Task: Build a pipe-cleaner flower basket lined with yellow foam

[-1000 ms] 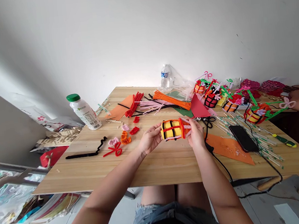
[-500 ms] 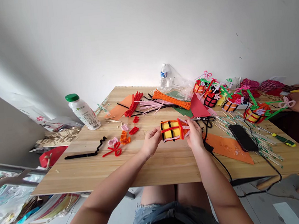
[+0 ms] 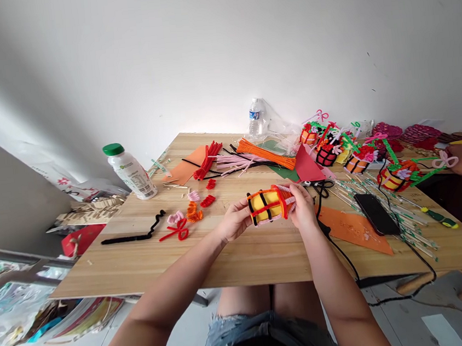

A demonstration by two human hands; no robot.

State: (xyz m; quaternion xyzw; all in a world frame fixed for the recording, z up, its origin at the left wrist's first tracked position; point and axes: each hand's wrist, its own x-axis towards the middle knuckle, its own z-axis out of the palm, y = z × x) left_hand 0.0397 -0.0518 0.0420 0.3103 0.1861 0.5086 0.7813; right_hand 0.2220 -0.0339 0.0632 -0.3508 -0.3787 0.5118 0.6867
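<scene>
Tilted slightly since the earlier frame, the yellow basket [image 3: 274,203] is held above the bench [image 3: 175,267], left hand [image 3: 236,220] pinching its black-rimmed end, right hand [image 3: 302,207] its ribbed end. It looks light, fuzzy, crushable; its rims seem the safest hold.

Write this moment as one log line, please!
left hand: holds yellow craft, black-rimmed end | right hand: holds orange end | pose: sideways, over table | leftward: red bow | rightward: phone
</scene>
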